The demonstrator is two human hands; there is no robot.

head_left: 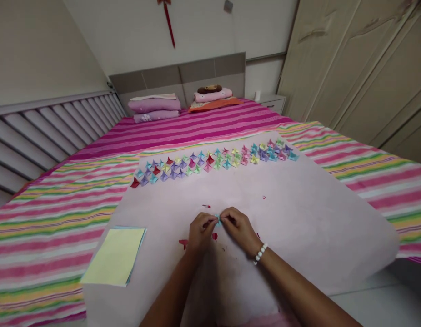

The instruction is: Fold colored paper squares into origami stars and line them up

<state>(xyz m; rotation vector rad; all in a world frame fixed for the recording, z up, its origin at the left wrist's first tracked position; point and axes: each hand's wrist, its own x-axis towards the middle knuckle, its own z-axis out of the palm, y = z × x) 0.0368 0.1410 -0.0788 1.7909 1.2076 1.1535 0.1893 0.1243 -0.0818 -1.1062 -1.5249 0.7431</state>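
A small piece of light blue folded paper (218, 220) is pinched between my two hands, just above a pale sheet (299, 213) spread on the bed. My left hand (201, 229) grips its left side with thumb and fingertips closed. On the other side, my right hand (238, 226) pinches it too, a white bead bracelet at the wrist. Red paper scraps (183, 244) lie around my hands, and a small red-tipped item (206, 206) lies beyond them. Farther off, several small folded paper pieces (192, 162) in many colours stand in rows.
A stack of yellow and blue paper sheets (115, 256) lies at the left. Striped bedding (60, 218) surrounds the pale sheet. Folded bedding (154, 105) sits by the headboard (210, 72). A white slatted rail (60, 122) runs along the left, a wardrobe (360, 68) along the right.
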